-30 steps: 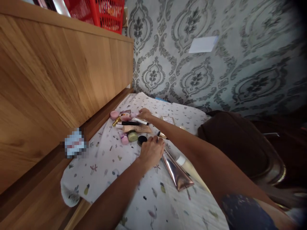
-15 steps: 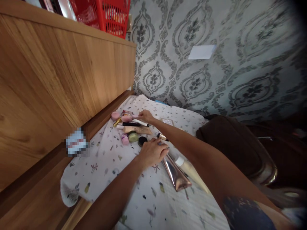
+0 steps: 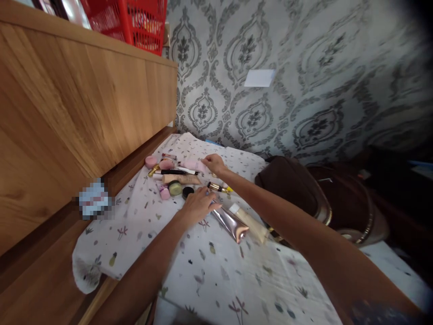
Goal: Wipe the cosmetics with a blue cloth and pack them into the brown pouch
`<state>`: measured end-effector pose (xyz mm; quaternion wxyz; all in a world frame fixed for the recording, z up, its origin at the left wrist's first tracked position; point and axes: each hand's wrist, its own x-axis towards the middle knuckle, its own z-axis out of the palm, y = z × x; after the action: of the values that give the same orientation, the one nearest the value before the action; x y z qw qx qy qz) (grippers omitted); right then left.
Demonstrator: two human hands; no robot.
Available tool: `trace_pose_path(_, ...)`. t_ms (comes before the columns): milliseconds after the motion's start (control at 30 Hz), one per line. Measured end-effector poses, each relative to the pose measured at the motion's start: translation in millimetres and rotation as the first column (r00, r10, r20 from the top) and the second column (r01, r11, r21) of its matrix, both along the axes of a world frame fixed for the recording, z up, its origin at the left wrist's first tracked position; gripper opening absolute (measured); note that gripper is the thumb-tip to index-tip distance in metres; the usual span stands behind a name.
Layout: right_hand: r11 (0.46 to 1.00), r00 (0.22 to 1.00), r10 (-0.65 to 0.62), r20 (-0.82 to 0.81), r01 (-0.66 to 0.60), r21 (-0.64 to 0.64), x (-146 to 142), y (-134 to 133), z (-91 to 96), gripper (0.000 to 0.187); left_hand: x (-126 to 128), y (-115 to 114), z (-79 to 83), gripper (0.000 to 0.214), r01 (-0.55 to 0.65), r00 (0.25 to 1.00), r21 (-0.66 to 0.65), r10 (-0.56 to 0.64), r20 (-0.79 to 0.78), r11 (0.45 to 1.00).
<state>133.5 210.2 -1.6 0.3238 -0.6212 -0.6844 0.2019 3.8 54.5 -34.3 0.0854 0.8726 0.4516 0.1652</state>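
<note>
My left hand is closed over the cap end of a shiny rose-gold squeeze tube, which lies on the patterned cloth. Farther back, my right hand pinches the end of a pale pink tube; its fingertips are partly hidden. Left of the hands lie a beige tube, a black pencil, a green-lidded jar, a small pink bottle and round pink pots. A black round lid touches my left fingers. A cream tube rests beside the rose-gold one.
The white printed cloth borders a wooden cabinet on the left, with a red basket on top. Brown bags stand on the right. Behind is a patterned wall. A blurred-out item sits by the cabinet base.
The view has shifted, moving everything leftward in the picture. My right hand has moved slightly right, showing more of the pink tube. The rose-gold tube has shifted a little away with my left hand.
</note>
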Motion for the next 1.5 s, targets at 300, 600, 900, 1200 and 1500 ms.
trace_pose_path(300, 0.999, 0.844, -0.031, -0.536, 0.03, -0.009, 63.2, -106.8, 4.1, 0.052, -5.6, 4.2, -5.3, 0.03, -0.306, 0.948, 0.05, 0.3, 0.103, 0.951)
trace_pose_path(600, 0.993, 0.653, -0.031, -0.757, -0.063, -0.095, 79.7, -209.6, -26.0, 0.053, -12.3, 26.4, -8.0, 0.04, -0.212, 0.597, -0.141, 0.242, 0.765, 0.967)
trace_pose_path(900, 0.984, 0.609, -0.018, -0.793, -0.13, -0.123, 70.1, -238.5, -37.2, 0.047, 1.7, -1.9, -3.5, 0.047, -0.016, 0.539, -0.278, 0.242, 0.806, 0.96)
trace_pose_path(1200, 0.972, 0.684, 0.059, -0.727, -0.204, -0.113, 75.1, -247.8, -36.2, 0.047, 4.2, -13.5, 9.3, 0.039, -0.072, 0.736, 0.036, 0.029, 0.676, 0.997)
trace_pose_path(1500, 0.944, 0.981, 0.165, -0.098, -0.129, 0.303, 84.1, -255.0, -36.2, 0.031, 7.3, -8.1, 4.7, 0.047, -0.033, 0.645, -0.292, 0.243, 0.725, 0.956)
